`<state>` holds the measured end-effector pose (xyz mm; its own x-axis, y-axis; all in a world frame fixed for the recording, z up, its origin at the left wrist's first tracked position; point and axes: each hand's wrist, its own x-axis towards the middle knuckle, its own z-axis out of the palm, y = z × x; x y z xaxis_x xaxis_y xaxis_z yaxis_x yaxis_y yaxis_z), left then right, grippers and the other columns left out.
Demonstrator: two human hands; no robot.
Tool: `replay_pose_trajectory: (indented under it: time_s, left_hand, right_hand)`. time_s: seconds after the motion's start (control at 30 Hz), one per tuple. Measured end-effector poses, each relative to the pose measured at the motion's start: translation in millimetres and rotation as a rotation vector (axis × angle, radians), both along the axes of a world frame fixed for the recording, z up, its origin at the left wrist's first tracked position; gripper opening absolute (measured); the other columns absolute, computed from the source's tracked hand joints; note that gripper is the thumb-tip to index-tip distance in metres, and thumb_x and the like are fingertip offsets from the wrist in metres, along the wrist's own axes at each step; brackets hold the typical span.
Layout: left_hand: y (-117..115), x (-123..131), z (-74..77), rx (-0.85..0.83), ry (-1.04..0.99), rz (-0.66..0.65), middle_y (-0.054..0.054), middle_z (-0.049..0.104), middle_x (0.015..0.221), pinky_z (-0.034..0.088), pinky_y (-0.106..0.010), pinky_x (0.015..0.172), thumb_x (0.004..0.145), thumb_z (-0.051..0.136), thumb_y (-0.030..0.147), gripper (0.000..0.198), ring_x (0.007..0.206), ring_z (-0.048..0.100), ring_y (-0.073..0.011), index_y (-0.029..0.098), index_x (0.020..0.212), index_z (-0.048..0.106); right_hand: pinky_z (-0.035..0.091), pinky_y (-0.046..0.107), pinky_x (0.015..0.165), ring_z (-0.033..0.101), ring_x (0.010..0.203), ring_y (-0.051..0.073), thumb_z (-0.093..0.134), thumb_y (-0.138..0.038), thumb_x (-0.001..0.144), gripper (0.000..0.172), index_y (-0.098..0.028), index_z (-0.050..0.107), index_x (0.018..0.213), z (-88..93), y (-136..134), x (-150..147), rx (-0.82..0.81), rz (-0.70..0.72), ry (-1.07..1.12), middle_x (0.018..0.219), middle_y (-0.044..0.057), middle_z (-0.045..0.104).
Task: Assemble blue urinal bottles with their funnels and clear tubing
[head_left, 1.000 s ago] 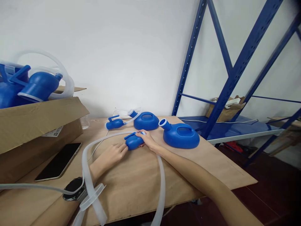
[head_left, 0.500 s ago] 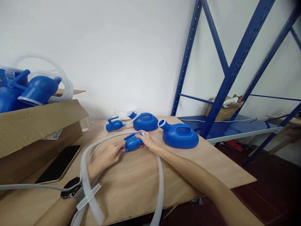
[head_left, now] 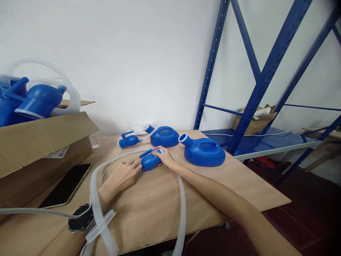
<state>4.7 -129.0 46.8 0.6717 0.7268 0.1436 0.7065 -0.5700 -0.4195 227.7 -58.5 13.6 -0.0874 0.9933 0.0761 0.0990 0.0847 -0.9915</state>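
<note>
In the middle of the table is a small blue plastic cup (head_left: 149, 162), lying on its side, with a handle and a white-rimmed mouth. My right hand (head_left: 165, 158) grips it near that rim. My left hand (head_left: 127, 172) is closed at its narrow nozzle end; the fingertips and most of the nozzle are hidden. A long translucent tube (head_left: 93, 188) runs over my left forearm and arcs behind the cup. Another stretch of tube hangs off the front edge below my right wrist. A clear plastic ring (head_left: 101, 226) sits around the tube by my left wrist.
Two blue jugs, a near one (head_left: 204, 153) and a far one (head_left: 164, 137), stand behind the cup. A similar blue cup (head_left: 129, 140) with tubing lies beside them. To the left are a phone (head_left: 65, 185) and a cardboard box (head_left: 48, 142) of blue parts. Blue shelving (head_left: 263, 81) rises right.
My left hand has turned over at the nozzle, knuckles now higher. The wrist and watch rolled with it, and the plastic ring tipped slightly. My right hand stays on the cup.
</note>
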Motion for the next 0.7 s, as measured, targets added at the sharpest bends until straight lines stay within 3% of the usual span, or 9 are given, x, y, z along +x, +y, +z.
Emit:
replay_pose_trajectory:
  time_s: [0.37, 0.7]
  left_hand:
    - [-3.8, 13.4, -10.9, 0.014, 0.016, 0.004, -0.015, 0.068, 0.094, 0.05, -0.035, 0.06, 0.09, 0.047, 0.002, 0.029, 0.083, 0.068, -0.028, 0.014, 0.105, 0.068]
    - [-2.1, -1.4, -10.1, 0.014, 0.053, 0.032, -0.016, 0.069, 0.095, 0.051, -0.034, 0.06, 0.088, 0.045, -0.003, 0.032, 0.087, 0.068, -0.0283, 0.011, 0.108, 0.067]
  right_hand:
    - [0.046, 0.021, 0.031, 0.06, 0.044, 0.012, 0.079, -0.043, 0.075, 0.04, -0.021, 0.066, 0.105, 1.8, 0.9, -2.3, -0.026, -0.029, 0.029, 0.085, 0.001, 0.068]
    - [0.05, 0.019, 0.035, 0.06, 0.052, 0.012, 0.069, -0.039, 0.083, 0.025, -0.018, 0.063, 0.094, 1.9, 7.6, 4.0, -0.128, -0.029, 0.125, 0.078, 0.003, 0.065]
